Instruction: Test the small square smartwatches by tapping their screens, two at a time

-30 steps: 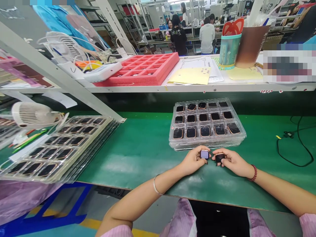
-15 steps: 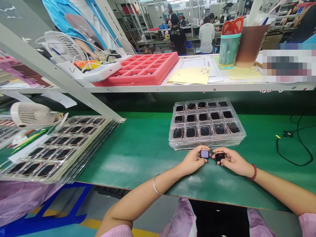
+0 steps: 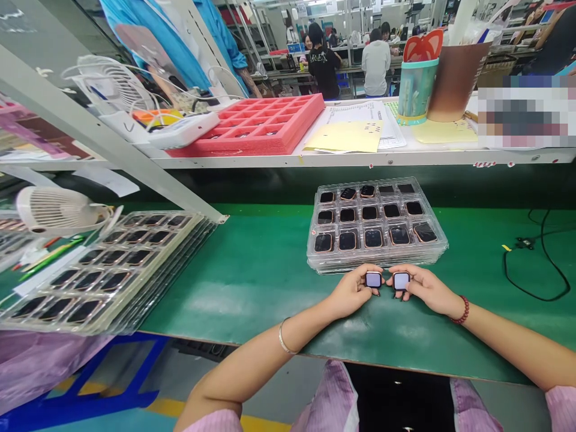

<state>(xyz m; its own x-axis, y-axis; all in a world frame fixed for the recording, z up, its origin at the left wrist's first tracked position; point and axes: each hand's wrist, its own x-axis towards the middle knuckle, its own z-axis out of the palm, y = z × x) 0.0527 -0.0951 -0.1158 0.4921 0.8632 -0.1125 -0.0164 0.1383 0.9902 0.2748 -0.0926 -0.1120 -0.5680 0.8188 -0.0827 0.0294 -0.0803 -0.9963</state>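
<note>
Between the fingers of my left hand (image 3: 353,292) is a small square smartwatch body (image 3: 373,279) with a lit, pale screen. My right hand (image 3: 427,291) grips a second smartwatch body (image 3: 401,281), its screen lit whitish too. Both are strapless and held side by side, a small gap apart, screens facing me. Just beyond my fingertips sits a stack of clear plastic trays (image 3: 378,262). Dark-screened watch bodies (image 3: 373,238) fill the compartments of its top tray, some in the back row lying tilted.
Left stands another stack of trays (image 3: 135,282) with watch bodies, beside a white fan (image 3: 56,210). A black cable (image 3: 537,297) lies on the green table (image 3: 252,288) at right. The shelf above holds a red foam tray (image 3: 288,135), papers (image 3: 346,138) and cups (image 3: 417,90). People stand behind.
The screen of the watch body in my right hand has gone from dark to lit. My hands have barely moved. Behind the shelf, the person in blue has shifted right.
</note>
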